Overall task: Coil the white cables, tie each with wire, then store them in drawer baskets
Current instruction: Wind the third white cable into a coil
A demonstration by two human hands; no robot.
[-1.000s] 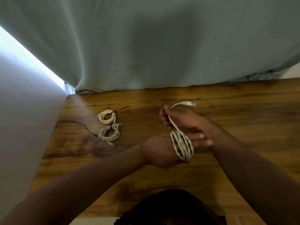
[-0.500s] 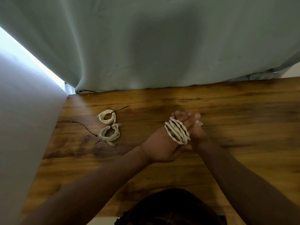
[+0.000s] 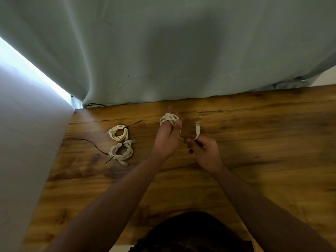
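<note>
Head view: 3 white cables in total.

- 2 are already coiled and lie on the wooden table (image 3: 272, 142), left of the hands: the far coil (image 3: 118, 132) and the near coil (image 3: 121, 152). They sit just beside each other; can't tell if they touch.
- The third cable (image 3: 169, 118) is wound in loops round the fingers of the left hand (image 3: 166, 142), raised over the table. The thumb lies across the loops and pins them, so that hand is gripping the bundle. Its fingertips are blurred.
- A short free tail runs from the loops to the right hand (image 3: 205, 150), which pinches it in curled fingers. 1 connector (image 3: 197, 126) sticks up above that pinch.

3 dark wire strands visible:
- far wire tail (image 3: 135, 122) pokes out of the far coil toward the curtain (image 3: 163, 51).
- near wire tail (image 3: 109, 160) pokes out of the near coil toward the person.
- curved wire (image 3: 91, 142) lies flat left of the near coil with its end close to it; can't tell if it's joined.

The curtain is grey-green and hangs along the table's far edge. A pale wall (image 3: 27, 142) runs down the left.
</note>
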